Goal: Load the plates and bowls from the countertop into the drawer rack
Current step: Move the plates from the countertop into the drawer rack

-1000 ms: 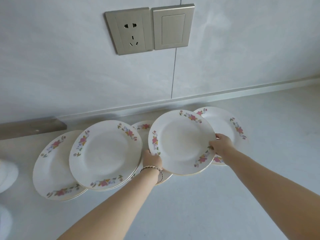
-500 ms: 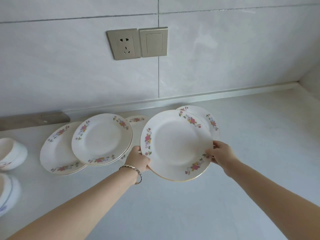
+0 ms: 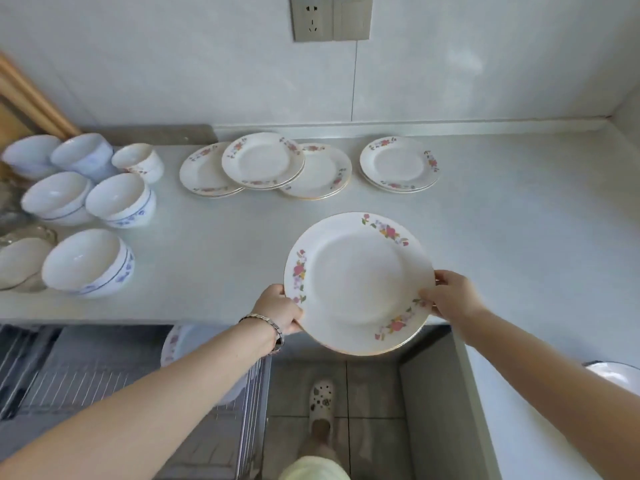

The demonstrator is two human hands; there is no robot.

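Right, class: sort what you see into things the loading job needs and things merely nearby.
Job:
held plate
left hand
right hand
stacked plates
bowls
drawer rack

Nearby:
wall socket
switch
shoe

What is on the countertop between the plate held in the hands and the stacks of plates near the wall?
Nothing: in the head view, the countertop between the held plate and the plate stacks is bare.

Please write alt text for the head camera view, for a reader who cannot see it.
Two hands, left hand and right hand, hold a floral plate over the countertop edge, above an open drawer rack. More floral plates and bowls remain on the countertop.
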